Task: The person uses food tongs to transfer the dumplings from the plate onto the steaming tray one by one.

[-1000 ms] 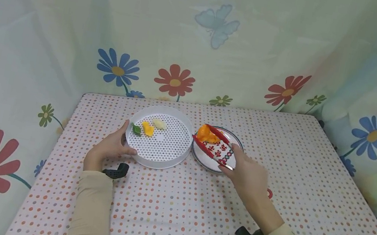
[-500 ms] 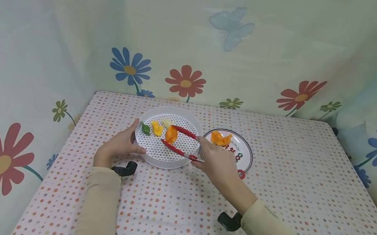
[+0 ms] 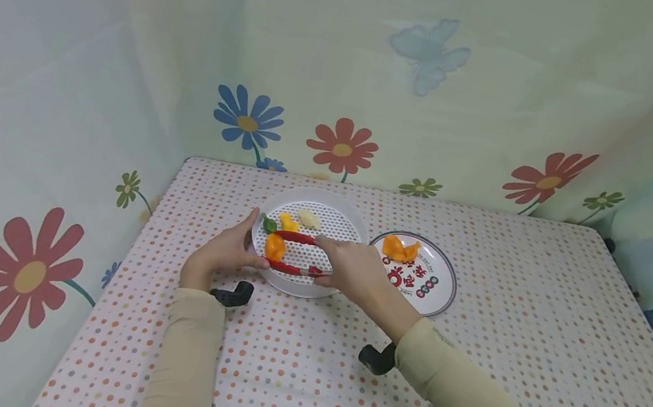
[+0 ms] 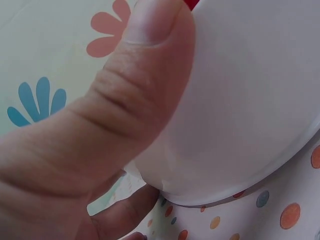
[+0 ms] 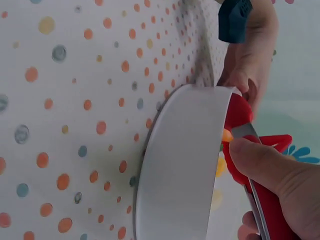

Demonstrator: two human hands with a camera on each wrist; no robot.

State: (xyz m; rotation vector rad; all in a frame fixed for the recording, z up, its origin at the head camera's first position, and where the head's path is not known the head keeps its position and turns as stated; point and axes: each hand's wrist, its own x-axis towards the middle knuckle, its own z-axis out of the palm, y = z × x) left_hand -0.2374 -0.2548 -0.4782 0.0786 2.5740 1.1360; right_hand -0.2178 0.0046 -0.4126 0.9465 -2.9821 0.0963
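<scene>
We worked at a table under a polka-dot cloth, soft and matte. Left of centre sat the round white perforated tray, rigid plastic with a low wall; our left hand gripped its near-left rim, thumb over the edge. Just right lay a glossy printed plate bearing orange pieces. Our right hand, the nearer one, squeezed red tongs whose long axis ran left-right across the tray, tips clamped on a small orange piece at the tray's left side.
</scene>
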